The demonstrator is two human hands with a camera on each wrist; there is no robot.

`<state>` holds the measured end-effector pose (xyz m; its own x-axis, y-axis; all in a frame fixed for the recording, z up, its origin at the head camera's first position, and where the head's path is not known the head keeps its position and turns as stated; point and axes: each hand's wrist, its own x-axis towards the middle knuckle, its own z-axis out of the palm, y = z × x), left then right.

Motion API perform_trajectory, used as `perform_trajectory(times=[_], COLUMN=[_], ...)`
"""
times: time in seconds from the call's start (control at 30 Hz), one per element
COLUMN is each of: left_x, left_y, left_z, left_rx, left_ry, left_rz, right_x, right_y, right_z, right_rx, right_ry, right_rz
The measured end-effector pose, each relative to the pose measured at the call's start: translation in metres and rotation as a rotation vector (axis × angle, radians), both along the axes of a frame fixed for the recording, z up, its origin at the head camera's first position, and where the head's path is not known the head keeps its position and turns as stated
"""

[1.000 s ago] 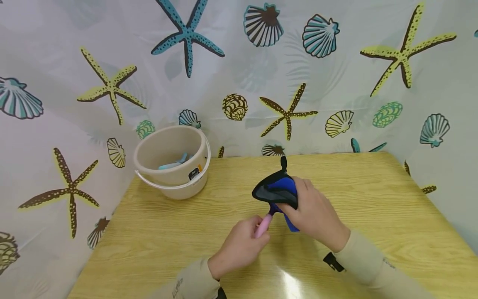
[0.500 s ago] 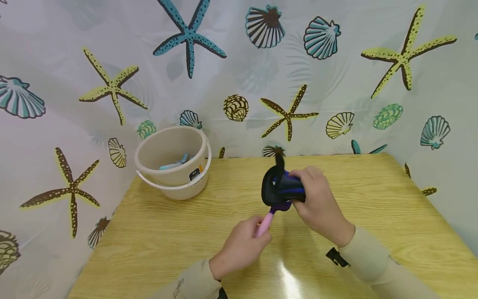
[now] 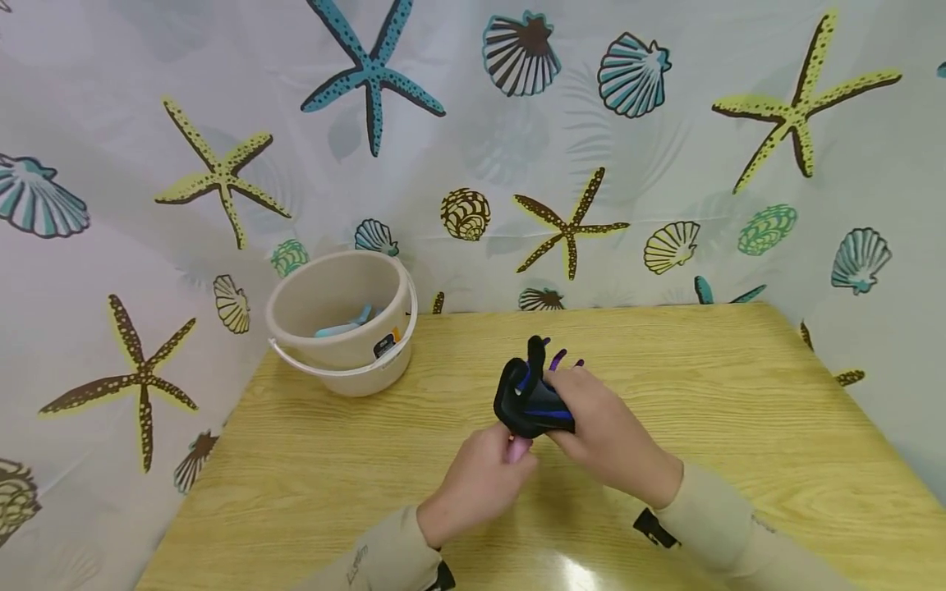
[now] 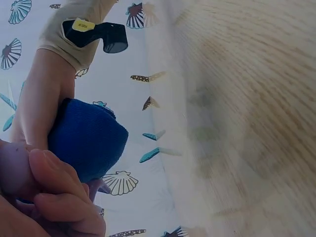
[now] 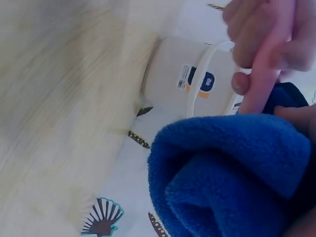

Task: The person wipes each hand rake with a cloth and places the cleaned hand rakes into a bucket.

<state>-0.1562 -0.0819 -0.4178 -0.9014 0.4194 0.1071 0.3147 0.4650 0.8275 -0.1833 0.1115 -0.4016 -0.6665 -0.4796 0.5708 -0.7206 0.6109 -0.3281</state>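
Observation:
My left hand (image 3: 484, 472) grips the pink handle (image 3: 519, 449) of a tool with thin purple prongs (image 3: 557, 359). Folded in my right hand (image 3: 609, 435) is a blue plush cloth (image 3: 543, 413) with black edging and a loop, wrapped round the tool where handle meets head. From the left wrist view the cloth (image 4: 91, 138) bulges blue above my left fingers (image 4: 61, 187). The right wrist view shows the pink handle (image 5: 264, 74) running into the cloth folds (image 5: 227, 168). The cloth hides most of the tool's head; only prong tips show beyond it.
A beige bucket (image 3: 351, 379) with a white handle stands at the back left of the wooden table (image 3: 355, 460); light blue items (image 3: 340, 328) lie in it. Behind the table hangs a curtain (image 3: 443, 148) printed with shells and starfish.
The right hand with the cloth rises slightly to the right, then comes down and left onto the tool's neck. Purple prongs now show beyond the cloth. The left hand stays nearly still.

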Motion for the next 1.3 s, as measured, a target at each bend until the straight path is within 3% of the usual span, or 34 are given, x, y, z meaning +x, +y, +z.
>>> perform_trajectory(times=[0.3,0.5,0.63,0.8,0.93,1.07,1.3], left_x=[0.002,0.004,0.006,0.002,-0.001,-0.003,-0.003], left_y=[0.002,0.001,0.001,0.004,0.005,0.004,0.004], left_z=[-0.003,-0.001,0.000,-0.001,-0.002,-0.004,-0.010], left_rx=[0.017,0.066,0.167,0.325,0.382,0.390,0.343], left_ry=[-0.020,-0.113,-0.278,-0.447,-0.477,-0.475,-0.472], left_rz=[0.024,0.005,-0.027,-0.017,0.018,0.013,0.001], right_x=[-0.013,-0.023,-0.026,-0.020,-0.013,-0.008,-0.017], right_y=[0.003,0.009,0.015,0.013,0.007,0.003,0.003], right_z=[0.004,0.006,0.005,0.003,0.003,0.002,-0.004], right_rx=[0.151,0.222,0.200,0.131,0.109,0.119,0.209], right_ry=[0.167,0.270,0.221,0.060,-0.035,-0.063,0.080], right_rz=[-0.101,-0.201,-0.226,-0.128,-0.029,0.027,-0.089])
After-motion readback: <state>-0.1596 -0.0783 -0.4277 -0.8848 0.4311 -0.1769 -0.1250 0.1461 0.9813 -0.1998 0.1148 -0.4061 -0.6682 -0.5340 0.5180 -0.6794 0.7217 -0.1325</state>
